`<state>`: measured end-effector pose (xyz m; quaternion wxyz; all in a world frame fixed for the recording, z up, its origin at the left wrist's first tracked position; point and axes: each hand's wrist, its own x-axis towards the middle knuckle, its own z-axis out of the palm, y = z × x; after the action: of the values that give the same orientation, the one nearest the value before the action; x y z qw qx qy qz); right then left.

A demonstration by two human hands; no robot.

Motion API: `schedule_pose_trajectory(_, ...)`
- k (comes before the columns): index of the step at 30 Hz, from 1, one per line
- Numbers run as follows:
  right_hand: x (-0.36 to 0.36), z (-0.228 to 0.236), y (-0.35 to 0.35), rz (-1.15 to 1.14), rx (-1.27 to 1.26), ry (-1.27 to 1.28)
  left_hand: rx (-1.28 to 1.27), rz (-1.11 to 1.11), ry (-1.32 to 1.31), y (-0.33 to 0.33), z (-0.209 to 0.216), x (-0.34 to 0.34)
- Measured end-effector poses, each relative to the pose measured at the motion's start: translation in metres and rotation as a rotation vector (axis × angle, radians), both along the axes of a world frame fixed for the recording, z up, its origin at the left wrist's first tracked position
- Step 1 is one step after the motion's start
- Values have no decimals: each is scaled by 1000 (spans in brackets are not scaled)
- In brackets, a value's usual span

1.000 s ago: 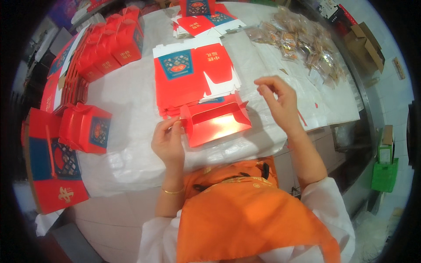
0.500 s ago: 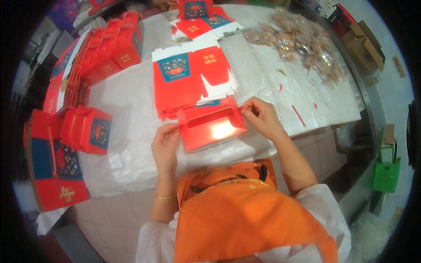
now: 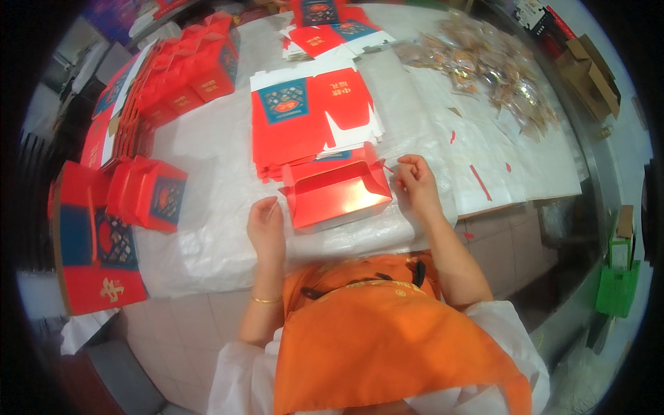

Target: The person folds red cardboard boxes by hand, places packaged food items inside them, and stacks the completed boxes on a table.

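Observation:
An open red carton (image 3: 339, 197) stands before me at the table's near edge, its top open and end flaps raised. My left hand (image 3: 266, 232) is just left of it, fingers pinched on a thin pale strip (image 3: 273, 208). On the other side, my right hand (image 3: 419, 185) pinches a narrow red strip (image 3: 389, 169) beside the carton's end flap. Both hands appear apart from the carton's walls. Right behind it lies a stack of flat red cartons (image 3: 315, 114) with blue picture panels and white edges.
Folded red boxes (image 3: 187, 79) stand in rows at the far left. One more box (image 3: 149, 194) sits by a large red-and-blue bag (image 3: 100, 242). Clear packets (image 3: 484, 62) pile up at the far right. Red scraps (image 3: 481, 182) lie on the white sheet.
Both hands have come away from the carton's ends, the right one moving rightward, thin strips now showing at the fingers. A small red scrap now shows near the table's right front edge.

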<state>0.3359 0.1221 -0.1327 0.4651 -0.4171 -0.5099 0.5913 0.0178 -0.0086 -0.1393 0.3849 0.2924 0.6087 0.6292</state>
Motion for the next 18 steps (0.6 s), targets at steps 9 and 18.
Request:
schedule_pose_trajectory(9, -14, 65, 1, 398, 371, -266, 345, -369, 403, 26, 50, 28)
schedule_pose_trajectory(18, -24, 58, -3, 429, 353, -221, 191, -276, 463, 28, 52, 41)
